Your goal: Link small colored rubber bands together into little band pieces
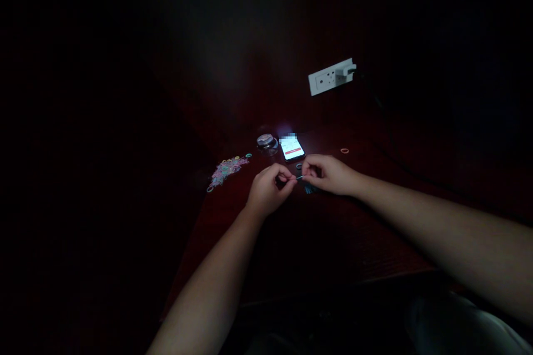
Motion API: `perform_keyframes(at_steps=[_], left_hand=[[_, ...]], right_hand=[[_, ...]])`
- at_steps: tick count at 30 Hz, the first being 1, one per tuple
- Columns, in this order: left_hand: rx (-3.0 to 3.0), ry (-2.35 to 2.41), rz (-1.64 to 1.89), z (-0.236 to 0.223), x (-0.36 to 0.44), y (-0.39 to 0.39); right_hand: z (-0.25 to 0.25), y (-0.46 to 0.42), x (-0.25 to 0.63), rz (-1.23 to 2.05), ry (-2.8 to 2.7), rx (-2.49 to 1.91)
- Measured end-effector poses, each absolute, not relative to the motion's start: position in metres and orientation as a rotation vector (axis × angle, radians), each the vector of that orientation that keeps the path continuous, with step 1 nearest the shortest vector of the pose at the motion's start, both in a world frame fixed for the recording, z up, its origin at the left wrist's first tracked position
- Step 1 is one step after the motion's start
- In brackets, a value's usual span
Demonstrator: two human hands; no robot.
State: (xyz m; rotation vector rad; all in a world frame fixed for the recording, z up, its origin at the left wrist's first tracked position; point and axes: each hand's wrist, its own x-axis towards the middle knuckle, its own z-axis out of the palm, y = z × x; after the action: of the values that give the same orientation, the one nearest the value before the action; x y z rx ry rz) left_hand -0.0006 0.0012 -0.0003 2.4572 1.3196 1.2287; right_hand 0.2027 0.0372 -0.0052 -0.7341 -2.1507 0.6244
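Note:
My left hand (270, 187) and my right hand (327, 173) face each other over the dark red table. Between their fingertips a small teal hair tie (299, 177) is held, pinched at one end by each hand. Just under my right hand lies a little group of dark teal hair ties (309, 189), partly covered. A greyish hair tie (298, 166) rests beyond the gap between the hands. To the left of my left hand spreads a pile of small hair ties (227, 171) in pink, purple, teal and yellow.
A lit phone (292, 148) lies behind my hands, beside a round clear container (266, 143). One orange-pink hair tie (344, 151) sits apart at the right. A white power socket (332, 76) with a plug and dark cable is farther back. The surroundings are very dark.

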Motion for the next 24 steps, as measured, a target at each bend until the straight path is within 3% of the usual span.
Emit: perform_keyframes(at_steps=[24], left_hand=[[2.46, 1.288, 1.185, 0.0017, 0.001, -0.0006]], right_hand=[[-0.0044, 0.0343, 0.2022, 0.672, -2.141, -0.676]])
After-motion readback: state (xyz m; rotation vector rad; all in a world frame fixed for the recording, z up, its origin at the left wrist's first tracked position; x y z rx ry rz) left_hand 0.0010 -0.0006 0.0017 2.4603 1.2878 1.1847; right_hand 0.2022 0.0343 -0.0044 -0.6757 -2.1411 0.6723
